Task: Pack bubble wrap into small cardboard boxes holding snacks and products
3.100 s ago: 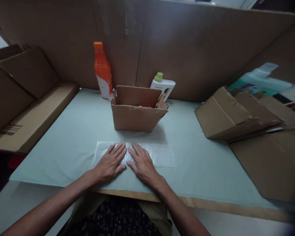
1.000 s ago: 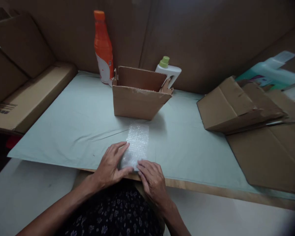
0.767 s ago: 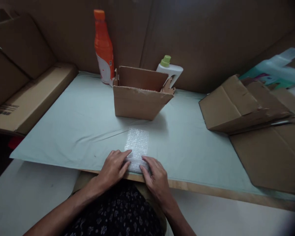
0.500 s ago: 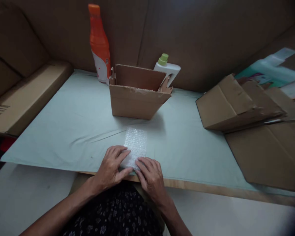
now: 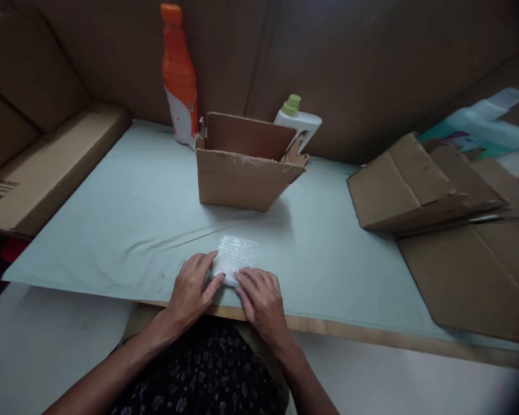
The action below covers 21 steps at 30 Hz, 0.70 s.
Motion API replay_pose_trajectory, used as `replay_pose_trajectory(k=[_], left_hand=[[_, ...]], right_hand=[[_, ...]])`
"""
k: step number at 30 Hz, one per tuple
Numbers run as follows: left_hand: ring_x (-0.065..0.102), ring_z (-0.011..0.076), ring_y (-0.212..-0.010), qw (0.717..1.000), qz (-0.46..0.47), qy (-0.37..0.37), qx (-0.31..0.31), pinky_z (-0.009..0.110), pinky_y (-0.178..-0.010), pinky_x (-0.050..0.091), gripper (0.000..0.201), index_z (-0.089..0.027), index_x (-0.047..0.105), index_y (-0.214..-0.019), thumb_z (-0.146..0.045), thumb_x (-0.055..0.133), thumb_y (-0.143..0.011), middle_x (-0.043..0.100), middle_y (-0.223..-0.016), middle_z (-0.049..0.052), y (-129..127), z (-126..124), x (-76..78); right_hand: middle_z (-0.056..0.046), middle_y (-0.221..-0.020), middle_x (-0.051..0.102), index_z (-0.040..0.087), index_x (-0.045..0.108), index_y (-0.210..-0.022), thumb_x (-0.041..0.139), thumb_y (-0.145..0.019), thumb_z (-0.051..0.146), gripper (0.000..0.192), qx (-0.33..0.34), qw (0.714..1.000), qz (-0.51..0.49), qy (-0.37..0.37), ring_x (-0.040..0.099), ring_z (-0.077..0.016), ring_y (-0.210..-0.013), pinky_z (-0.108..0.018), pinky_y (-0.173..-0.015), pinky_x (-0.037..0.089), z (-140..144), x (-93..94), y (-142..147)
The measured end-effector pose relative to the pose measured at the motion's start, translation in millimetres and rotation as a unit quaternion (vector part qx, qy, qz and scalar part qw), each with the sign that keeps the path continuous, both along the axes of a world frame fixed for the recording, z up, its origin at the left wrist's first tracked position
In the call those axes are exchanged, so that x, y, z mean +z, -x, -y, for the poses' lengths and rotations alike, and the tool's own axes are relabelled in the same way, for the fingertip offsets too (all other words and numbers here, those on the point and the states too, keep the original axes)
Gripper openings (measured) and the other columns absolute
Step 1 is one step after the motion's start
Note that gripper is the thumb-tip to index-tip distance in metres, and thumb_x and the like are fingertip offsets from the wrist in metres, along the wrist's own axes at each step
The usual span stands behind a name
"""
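A small piece of bubble wrap (image 5: 237,251) lies on the pale green cloth near the table's front edge. Its near end looks rolled or folded into a thicker edge. My left hand (image 5: 192,285) grips that edge at its left end, thumb and fingers on the plastic. At the right end, my right hand (image 5: 262,297) presses its fingertips and thumb on the same edge. Whether anything lies inside the fold cannot be seen.
An open cardboard box (image 5: 242,178) stands beyond the wrap, with an orange bottle (image 5: 179,75) and a white bottle with a green cap (image 5: 300,124) behind it. More cardboard boxes (image 5: 398,184) and a teal bottle (image 5: 476,127) are at the right. A long carton (image 5: 56,167) borders the left.
The near end of the bubble wrap has been folded or rolled away from me, so its flat part is shorter. Both hands have moved slightly forward with it.
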State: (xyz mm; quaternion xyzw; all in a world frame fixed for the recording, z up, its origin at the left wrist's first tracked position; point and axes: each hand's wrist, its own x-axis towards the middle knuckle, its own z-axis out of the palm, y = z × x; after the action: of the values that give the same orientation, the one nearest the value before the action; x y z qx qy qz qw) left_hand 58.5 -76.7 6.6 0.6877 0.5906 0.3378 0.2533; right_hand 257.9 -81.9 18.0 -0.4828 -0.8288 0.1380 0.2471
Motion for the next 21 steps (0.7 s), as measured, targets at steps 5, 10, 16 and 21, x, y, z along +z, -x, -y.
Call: replay_pose_trajectory(k=[5, 10, 16, 21], left_hand=[[0.061, 0.0240, -0.114, 0.931, 0.307, 0.175, 0.097, 0.040, -0.094, 0.053, 0.078, -0.019, 0.031, -0.151, -0.046, 0.066, -0.086, 0.053, -0.141, 0.017, 3, 16, 11.0], [0.063, 0.0244, -0.111, 0.814, 0.484, 0.308, 0.090, 0.036, -0.098, 0.050, 0.101, -0.011, 0.028, -0.154, -0.052, 0.077, -0.076, 0.064, -0.125, 0.015, -11, 19, 12.4], [0.062, 0.0187, -0.091, 0.818, 0.488, 0.293, 0.082, 0.030, -0.084, 0.051, 0.096, -0.017, 0.033, -0.155, -0.054, 0.075, -0.078, 0.067, -0.103, 0.006, -19, 13, 14.1], [0.065, 0.0174, -0.081, 0.863, 0.431, 0.262, 0.030, 0.031, -0.077, 0.054, 0.083, -0.019, 0.029, -0.157, -0.050, 0.064, -0.089, 0.069, -0.098, 0.006, -17, 3, 16.0]], right_hand=[[-0.007, -0.106, 0.077, 0.023, 0.070, -0.121, 0.051, -0.101, 0.025, 0.028, -0.033, 0.989, -0.128, 0.064, 0.069, -0.0223, -0.094, -0.040, -0.087, 0.051, -11, 9.3, 6], [-0.006, -0.108, 0.077, 0.025, 0.070, -0.120, 0.050, -0.101, 0.032, 0.029, -0.051, 0.956, -0.203, 0.205, 0.069, -0.0214, -0.094, -0.035, -0.086, 0.054, -2, 13.2, 13], [-0.011, -0.126, 0.067, 0.024, 0.063, -0.130, 0.058, -0.095, 0.042, 0.039, -0.106, 0.936, -0.264, 0.205, 0.064, -0.0254, -0.112, -0.039, -0.095, 0.053, -1, 6.1, 6], [-0.008, -0.101, 0.072, 0.019, 0.066, -0.116, 0.073, -0.082, 0.054, 0.049, -0.106, 0.832, -0.397, 0.373, 0.068, -0.0211, -0.086, -0.029, -0.073, 0.056, -5, 7.3, 0]])
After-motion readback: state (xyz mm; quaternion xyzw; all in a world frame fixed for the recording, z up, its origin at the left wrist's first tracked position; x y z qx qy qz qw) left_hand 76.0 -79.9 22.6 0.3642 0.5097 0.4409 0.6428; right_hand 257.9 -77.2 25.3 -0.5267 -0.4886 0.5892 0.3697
